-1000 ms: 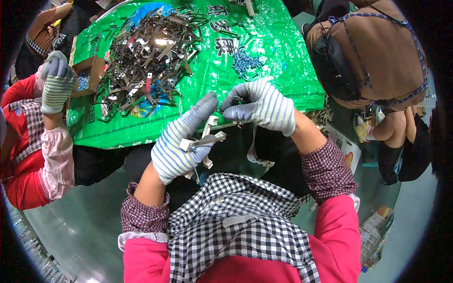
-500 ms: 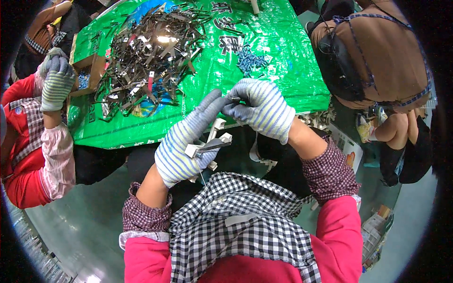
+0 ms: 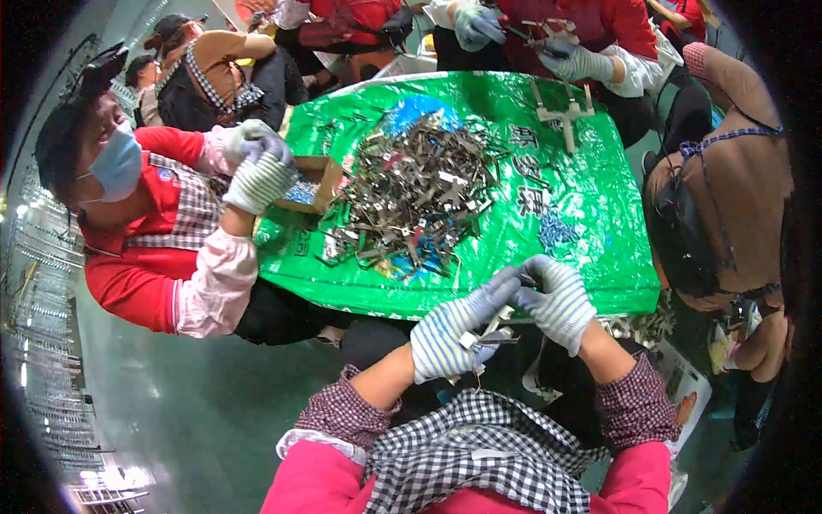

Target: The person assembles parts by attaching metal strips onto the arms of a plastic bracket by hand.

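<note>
- In the left hand (image 3: 458,332), the white piece (image 3: 491,335) lies across the palm under the thumb, apparently leaving the fingertips free.
- Left fingers grip it; the right hand (image 3: 561,304) meets their tips, but whether its fingers pinch something, I cannot tell.
- Beyond, on the green-covered surface (image 3: 360,295), metal strips (image 3: 424,193) and blue screws (image 3: 558,234) lie heaped apart, probably for easy picking.
- A cardboard box (image 3: 327,190) likely keeps small blue parts (image 3: 300,192) together.

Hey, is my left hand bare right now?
No, the left hand wears a pale striped glove that reaches to the wrist.
</note>
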The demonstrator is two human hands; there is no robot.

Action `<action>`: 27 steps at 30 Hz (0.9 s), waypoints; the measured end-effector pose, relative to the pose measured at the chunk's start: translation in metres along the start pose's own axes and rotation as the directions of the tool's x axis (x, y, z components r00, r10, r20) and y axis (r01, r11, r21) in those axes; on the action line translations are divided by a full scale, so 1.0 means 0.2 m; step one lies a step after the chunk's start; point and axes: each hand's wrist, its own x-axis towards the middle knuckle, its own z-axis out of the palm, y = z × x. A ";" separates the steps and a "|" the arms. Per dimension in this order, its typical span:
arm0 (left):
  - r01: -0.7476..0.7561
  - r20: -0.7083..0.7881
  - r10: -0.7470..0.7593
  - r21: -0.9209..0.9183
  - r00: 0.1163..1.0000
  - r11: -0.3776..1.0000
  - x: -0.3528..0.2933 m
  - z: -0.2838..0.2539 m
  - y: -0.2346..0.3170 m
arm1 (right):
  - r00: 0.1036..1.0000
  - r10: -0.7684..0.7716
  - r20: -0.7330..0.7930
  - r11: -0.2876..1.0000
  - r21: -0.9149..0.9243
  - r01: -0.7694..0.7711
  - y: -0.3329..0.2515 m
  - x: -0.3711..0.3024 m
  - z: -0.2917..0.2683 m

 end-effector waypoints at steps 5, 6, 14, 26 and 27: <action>-0.014 0.035 0.010 0.117 0.999 0.993 0.00 -0.01 0.01 | 0.995 0.086 -0.054 0.930 0.364 -0.061 -0.03 0.01 0.00; -0.052 0.026 0.049 0.116 0.998 0.992 0.01 -0.01 0.00 | 0.992 -0.056 -0.115 0.930 0.355 0.093 0.00 0.02 0.01; 0.051 0.083 -0.058 0.091 0.995 0.995 -0.03 0.00 0.01 | 0.998 0.026 0.063 0.945 0.324 -0.045 0.01 -0.04 -0.02; 0.274 -0.089 -0.415 -0.624 0.906 0.732 0.00 -0.03 0.00 | 0.998 0.045 -0.033 0.846 0.533 -0.021 -0.08 0.04 -0.23; 0.250 -0.057 -0.385 -0.671 0.921 0.698 0.00 -0.03 -0.01 | 1.000 -0.008 0.004 0.896 0.443 0.005 -0.10 0.02 -0.22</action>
